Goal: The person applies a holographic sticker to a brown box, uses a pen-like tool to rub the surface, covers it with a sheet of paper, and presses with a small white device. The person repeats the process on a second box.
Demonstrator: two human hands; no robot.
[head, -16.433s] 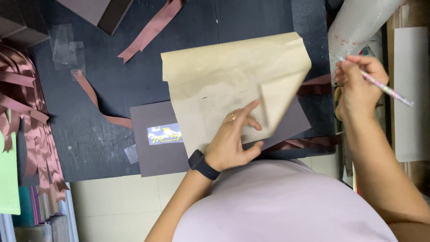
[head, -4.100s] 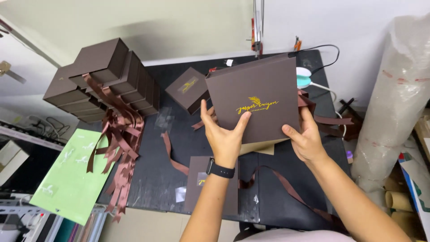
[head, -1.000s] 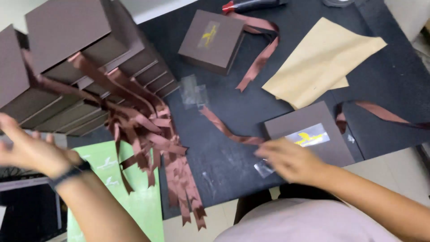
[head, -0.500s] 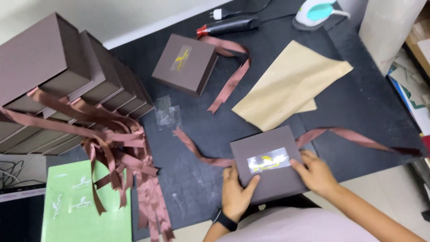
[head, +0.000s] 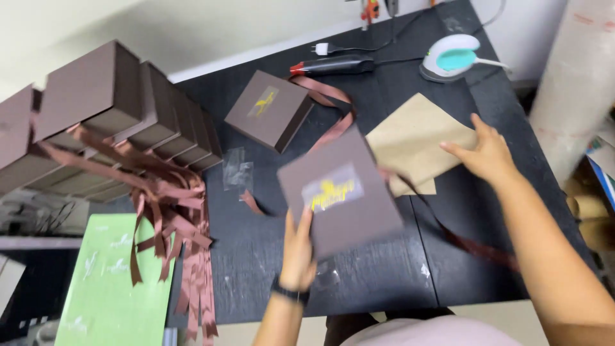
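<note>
Box (head: 339, 198) lifted off surface (head: 384, 282) in left fingers (head: 304, 227) closed on its edge, right fingers (head: 458, 150) spread open on paper (head: 416, 138), wrapping not begun.

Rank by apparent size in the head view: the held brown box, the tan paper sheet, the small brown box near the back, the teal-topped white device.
1. Held brown box, though it is lifted nearer the camera.
2. Tan paper sheet, partly hidden.
3. Small brown box.
4. Teal-topped white device.
</note>
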